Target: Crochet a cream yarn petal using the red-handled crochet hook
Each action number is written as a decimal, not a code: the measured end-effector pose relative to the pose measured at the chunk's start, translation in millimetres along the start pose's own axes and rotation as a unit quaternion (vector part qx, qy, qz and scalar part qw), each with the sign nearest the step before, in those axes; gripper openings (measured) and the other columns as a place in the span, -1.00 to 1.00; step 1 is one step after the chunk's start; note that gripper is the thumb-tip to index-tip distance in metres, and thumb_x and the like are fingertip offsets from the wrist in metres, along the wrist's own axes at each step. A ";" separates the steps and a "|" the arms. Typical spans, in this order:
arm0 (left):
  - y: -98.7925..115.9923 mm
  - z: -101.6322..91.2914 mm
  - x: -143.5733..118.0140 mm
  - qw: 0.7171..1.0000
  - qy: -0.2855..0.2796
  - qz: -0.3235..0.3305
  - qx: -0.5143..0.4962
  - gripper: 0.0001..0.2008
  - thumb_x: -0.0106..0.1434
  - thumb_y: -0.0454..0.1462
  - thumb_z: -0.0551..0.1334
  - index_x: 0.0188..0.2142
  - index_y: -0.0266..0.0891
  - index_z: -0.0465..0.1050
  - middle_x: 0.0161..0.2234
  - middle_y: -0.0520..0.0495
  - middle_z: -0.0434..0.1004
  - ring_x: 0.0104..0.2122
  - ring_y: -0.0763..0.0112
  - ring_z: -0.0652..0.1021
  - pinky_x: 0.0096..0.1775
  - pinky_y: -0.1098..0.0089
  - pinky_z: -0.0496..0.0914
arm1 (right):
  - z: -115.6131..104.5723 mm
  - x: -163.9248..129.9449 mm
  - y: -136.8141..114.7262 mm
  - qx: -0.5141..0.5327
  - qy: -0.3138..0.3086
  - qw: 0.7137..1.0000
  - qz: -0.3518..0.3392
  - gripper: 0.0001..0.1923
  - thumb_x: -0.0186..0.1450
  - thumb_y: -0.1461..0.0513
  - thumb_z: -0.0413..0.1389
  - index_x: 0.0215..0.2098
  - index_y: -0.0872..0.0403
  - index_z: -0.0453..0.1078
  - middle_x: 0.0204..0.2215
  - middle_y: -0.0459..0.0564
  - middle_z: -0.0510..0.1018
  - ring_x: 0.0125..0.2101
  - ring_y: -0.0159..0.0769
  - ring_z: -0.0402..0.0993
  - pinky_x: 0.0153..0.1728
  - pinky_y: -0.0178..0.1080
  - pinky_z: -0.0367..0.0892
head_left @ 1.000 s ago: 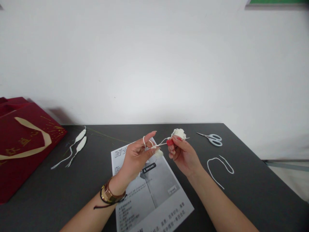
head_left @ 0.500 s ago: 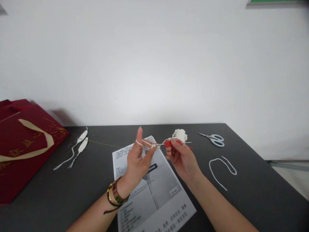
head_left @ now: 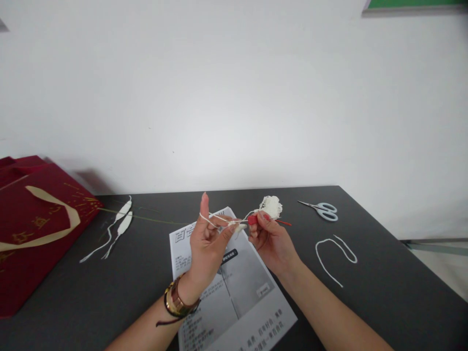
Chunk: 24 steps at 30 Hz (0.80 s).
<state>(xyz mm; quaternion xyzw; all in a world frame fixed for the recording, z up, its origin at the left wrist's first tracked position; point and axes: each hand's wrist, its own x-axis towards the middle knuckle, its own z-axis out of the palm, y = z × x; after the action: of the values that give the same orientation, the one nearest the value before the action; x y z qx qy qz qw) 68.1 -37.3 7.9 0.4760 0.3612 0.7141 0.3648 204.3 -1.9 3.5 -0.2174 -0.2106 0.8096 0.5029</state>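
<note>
My left hand (head_left: 206, 243) is raised above the table with its index finger upright and white yarn (head_left: 215, 222) looped over it; thumb and middle finger pinch a small white crocheted piece (head_left: 237, 226). My right hand (head_left: 268, 239) grips a red-handled crochet hook (head_left: 268, 221) whose metal tip points left into that piece. A small loose ball of white yarn (head_left: 271, 205) lies just behind my right hand. Both hands hover over a printed instruction sheet (head_left: 234, 287).
A dark red gift bag (head_left: 32, 229) with a cream ribbon lies at the far left. Two white crocheted leaf shapes (head_left: 119, 222) lie beside it. Pale blue scissors (head_left: 323, 210) and a cut white yarn strand (head_left: 334, 251) lie on the dark table (head_left: 383, 292) at right.
My left index finger has swung from pointing right to standing upright, tightening the yarn. My right hand with the hook has moved slightly left, closer to the left hand.
</note>
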 end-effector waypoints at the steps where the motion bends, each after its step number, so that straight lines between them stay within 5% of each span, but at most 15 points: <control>1: -0.8 -0.8 -0.6 1.000 0.002 0.026 0.016 -0.17 0.14 -0.42 0.30 0.29 0.05 -0.06 -0.43 0.11 0.55 -0.32 0.44 0.57 -0.16 0.35 0.45 | -0.5 0.2 1.8 0.013 0.006 1.000 0.013 -0.83 0.07 0.22 0.32 -0.46 0.13 0.45 -0.64 -0.17 0.52 -0.67 -0.53 0.40 -0.56 -0.47 0.46; 6: -11.7 -12.4 0.5 0.978 -0.014 0.154 0.143 -0.20 0.14 -0.48 0.26 0.27 0.07 -0.01 -0.30 0.06 0.59 -0.26 0.36 0.56 -0.06 0.17 0.41 | 1.4 -0.8 3.5 0.025 0.037 0.998 0.038 -0.85 0.08 0.24 0.31 -0.44 0.16 0.47 -0.65 -0.14 0.53 -0.68 -0.53 0.41 -0.57 -0.49 0.46; 13: -18.8 -19.9 4.3 0.965 -0.028 0.192 0.176 -0.22 0.11 -0.45 0.29 0.24 0.07 0.07 -0.28 0.06 0.62 -0.27 0.35 0.58 -0.03 0.16 0.40 | 13.1 -10.9 -12.5 -0.126 0.024 0.985 -0.111 -0.84 0.14 0.19 0.27 -0.43 0.13 0.45 -0.57 -0.08 0.57 -0.63 -0.47 0.44 -0.56 -0.42 0.45; 17: -12.2 -13.6 2.9 0.980 -0.037 0.144 0.132 -0.18 0.14 -0.46 0.27 0.27 0.15 -0.04 -0.29 0.09 0.60 -0.28 0.39 0.57 -0.05 0.19 0.41 | 13.8 -12.7 -10.8 -0.130 0.014 0.983 -0.131 -0.85 0.15 0.19 0.26 -0.43 0.12 0.45 -0.57 -0.08 0.57 -0.61 -0.46 0.43 -0.55 -0.41 0.44; 24: -4.2 -1.5 1.4 0.998 0.058 -0.002 0.020 -0.17 0.14 -0.39 0.30 0.29 0.05 -0.08 -0.42 0.14 0.52 -0.34 0.49 0.56 -0.19 0.42 0.43 | 11.4 -9.1 9.0 -0.024 0.038 0.993 -0.109 -0.88 0.14 0.21 0.28 -0.40 0.09 0.47 -0.49 -0.09 0.59 -0.54 -0.49 0.45 -0.45 -0.43 0.47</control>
<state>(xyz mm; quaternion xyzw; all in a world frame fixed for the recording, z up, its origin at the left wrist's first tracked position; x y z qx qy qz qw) 67.0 -34.3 4.5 0.4407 0.3970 0.7321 0.3349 195.0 -15.2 9.0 -0.2355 -0.2328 0.7360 0.5905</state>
